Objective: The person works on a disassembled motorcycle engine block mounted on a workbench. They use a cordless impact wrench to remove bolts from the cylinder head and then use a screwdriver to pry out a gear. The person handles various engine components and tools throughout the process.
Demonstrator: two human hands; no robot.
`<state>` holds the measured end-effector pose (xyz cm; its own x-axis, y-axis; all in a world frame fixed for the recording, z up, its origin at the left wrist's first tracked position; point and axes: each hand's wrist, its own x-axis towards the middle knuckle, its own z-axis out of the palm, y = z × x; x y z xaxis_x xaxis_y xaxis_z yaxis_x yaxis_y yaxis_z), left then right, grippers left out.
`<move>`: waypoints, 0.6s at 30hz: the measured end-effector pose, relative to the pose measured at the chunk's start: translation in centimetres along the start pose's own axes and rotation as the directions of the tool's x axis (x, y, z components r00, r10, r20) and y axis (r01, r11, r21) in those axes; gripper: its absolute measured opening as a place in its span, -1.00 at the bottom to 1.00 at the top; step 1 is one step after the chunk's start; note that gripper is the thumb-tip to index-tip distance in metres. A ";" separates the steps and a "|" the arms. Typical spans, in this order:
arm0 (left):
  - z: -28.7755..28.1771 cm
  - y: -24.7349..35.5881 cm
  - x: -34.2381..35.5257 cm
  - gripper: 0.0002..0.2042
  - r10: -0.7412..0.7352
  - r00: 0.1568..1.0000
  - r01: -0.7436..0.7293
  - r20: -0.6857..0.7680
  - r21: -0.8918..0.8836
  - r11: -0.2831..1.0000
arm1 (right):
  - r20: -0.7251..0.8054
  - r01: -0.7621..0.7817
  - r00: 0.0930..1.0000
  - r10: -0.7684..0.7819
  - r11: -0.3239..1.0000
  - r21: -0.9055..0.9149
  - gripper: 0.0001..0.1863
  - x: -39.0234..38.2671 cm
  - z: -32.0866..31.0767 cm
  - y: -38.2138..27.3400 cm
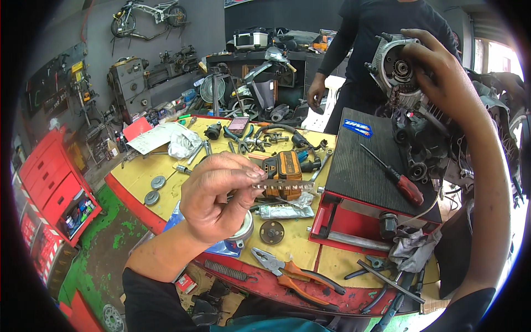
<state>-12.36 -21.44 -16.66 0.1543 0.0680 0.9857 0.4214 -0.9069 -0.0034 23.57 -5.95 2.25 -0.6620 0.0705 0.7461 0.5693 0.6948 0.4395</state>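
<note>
My left hand (213,193) is raised over the workbench. Its thumb and fingertips pinch the edge of a thin toothed sprocket (287,185), seen edge-on. At the upper right my right hand (445,72) grips an engine cylinder head (387,72), with its fingers over the top and side of the round opening. Inside that opening a bearing-like round part (402,67) shows, and a timing chain (394,97) hangs just below it. The cylinder head joins a larger engine (420,144) next to a red lift stand with a black ribbed top (359,166).
On the yellow bench (133,177) lie orange-handled pliers (293,275), a round metal plate (272,232), an orange-and-black power tool (287,166) and a tube (285,212). A red-handled screwdriver (406,188) rests on the stand. Another person (392,22) stands behind the engine. A red tool cabinet (52,182) is at left.
</note>
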 end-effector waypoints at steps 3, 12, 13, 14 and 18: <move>-0.2 0.1 -0.1 -0.80 -0.067 0.998 0.067 -0.005 -0.009 0.998 | -0.009 0.010 1.000 -0.011 0.999 -0.033 -0.59 0.0 0.1 0.0; -0.2 -0.3 -1.2 -0.72 -0.308 0.948 0.272 -0.082 -0.295 0.916 | -0.012 0.002 1.000 -0.003 0.999 -0.037 -0.59 -0.1 0.1 0.0; -0.3 -0.3 -1.1 -0.72 -0.317 0.945 0.283 -0.076 -0.291 0.914 | -0.007 -0.005 1.000 0.005 0.999 -0.037 -0.59 -0.1 0.1 -0.1; -0.4 -0.3 -1.1 -0.72 -0.326 0.943 0.294 -0.069 -0.288 0.911 | -0.009 -0.001 1.000 0.001 0.999 -0.039 -0.59 -0.1 0.1 -0.1; -0.4 -0.4 -1.3 -0.73 -0.378 0.924 0.337 -0.058 -0.342 0.877 | -0.012 0.006 1.000 -0.007 0.999 -0.045 -0.58 -0.1 0.1 0.0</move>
<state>-13.08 -21.32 -17.90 -0.0684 0.3814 0.9219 0.1157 -0.9148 0.3871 23.58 -5.83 2.13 -0.6600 0.0571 0.7491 0.5867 0.6619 0.4665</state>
